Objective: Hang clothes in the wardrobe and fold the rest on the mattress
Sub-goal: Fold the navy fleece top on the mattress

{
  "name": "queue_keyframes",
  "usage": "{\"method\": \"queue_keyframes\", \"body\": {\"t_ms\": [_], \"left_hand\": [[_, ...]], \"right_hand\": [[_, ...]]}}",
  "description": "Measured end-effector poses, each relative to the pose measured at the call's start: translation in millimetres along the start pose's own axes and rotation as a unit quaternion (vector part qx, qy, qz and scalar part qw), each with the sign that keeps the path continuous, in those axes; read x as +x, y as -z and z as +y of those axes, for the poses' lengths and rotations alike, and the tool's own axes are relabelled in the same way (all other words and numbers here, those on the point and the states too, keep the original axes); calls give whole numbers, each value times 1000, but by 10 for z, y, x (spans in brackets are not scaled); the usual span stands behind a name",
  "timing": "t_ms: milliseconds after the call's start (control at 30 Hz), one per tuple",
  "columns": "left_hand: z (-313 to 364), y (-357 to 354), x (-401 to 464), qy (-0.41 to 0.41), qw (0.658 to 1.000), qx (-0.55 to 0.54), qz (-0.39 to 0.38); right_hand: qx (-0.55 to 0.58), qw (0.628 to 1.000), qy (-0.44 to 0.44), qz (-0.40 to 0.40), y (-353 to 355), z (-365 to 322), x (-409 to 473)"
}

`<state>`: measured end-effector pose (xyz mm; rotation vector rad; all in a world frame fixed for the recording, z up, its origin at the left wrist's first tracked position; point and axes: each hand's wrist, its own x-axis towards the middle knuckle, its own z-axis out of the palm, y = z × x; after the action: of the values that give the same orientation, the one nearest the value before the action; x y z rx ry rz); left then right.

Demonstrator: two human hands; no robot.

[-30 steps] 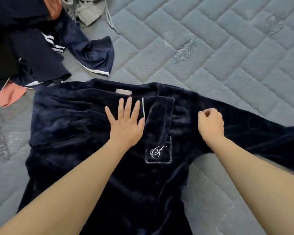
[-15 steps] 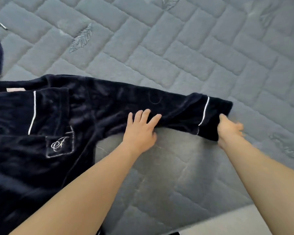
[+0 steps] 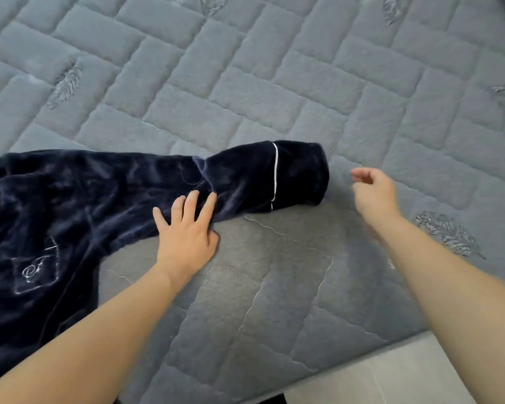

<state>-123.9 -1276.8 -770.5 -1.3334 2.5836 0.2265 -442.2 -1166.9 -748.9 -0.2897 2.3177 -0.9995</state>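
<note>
sleeve laid out, fold not yet made

a dark blue velvet top point(image 3: 70, 217) lies flat on the grey quilted mattress point(image 3: 274, 83), its body toward the left edge of view and one sleeve point(image 3: 245, 179) stretched toward the mattress's near edge on the right. the left hand point(image 3: 187, 237) rests on the sleeve's lower edge with fingers straight and spread, pressing the cloth down. the right hand point(image 3: 373, 193) hangs just beside the white-piped cuff point(image 3: 298, 173), apart from it, fingers loosely curled and holding nothing.

as i judge it, the sleeve is about to be folded in over the body. the pile looks slippery, so if the pressing hand lifts early the sleeve may slide and bunch. there is already a wrinkle above the left fingers; folding over it would likely set a crooked crease.
</note>
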Motion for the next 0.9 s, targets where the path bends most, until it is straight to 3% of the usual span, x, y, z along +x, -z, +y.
{"method": "queue_keyframes", "body": {"t_ms": [67, 133, 200, 300, 400, 467, 567, 633, 733, 800, 867, 900], "left_hand": [[55, -38, 19, -49, 996, 22, 68], [121, -46, 76, -101, 987, 35, 120], [169, -27, 145, -113, 989, 52, 86], [153, 29, 223, -94, 995, 44, 7], [129, 90, 203, -100, 995, 25, -12], [209, 102, 152, -108, 990, 84, -37], [503, 142, 75, -127, 985, 116, -22], [674, 103, 53, -162, 982, 93, -7], [714, 65, 127, -132, 989, 32, -60], [612, 107, 175, -98, 991, -73, -45], [399, 171, 161, -38, 962, -261, -65], [258, 208, 124, 3, 927, -366, -82]], "right_hand": [[48, 988, -81, -123, -123, 50, -33], [27, 979, -82, -182, -282, 27, -61], [25, 983, -40, -179, -433, -13, -54], [1, 970, -2, -243, -544, -125, -67], [-57, 968, 13, -243, -393, -118, -77], [-103, 957, -38, -270, -177, 11, -113], [7, 963, -130, -235, 19, 148, -96], [80, 968, -137, -195, -48, 68, -18], [11, 961, -117, -249, -315, -150, 33], [-73, 955, -130, -258, -462, -261, 7], [-93, 945, -163, -267, -568, -416, -108], [-77, 940, -174, -283, -633, -495, -182]]}}
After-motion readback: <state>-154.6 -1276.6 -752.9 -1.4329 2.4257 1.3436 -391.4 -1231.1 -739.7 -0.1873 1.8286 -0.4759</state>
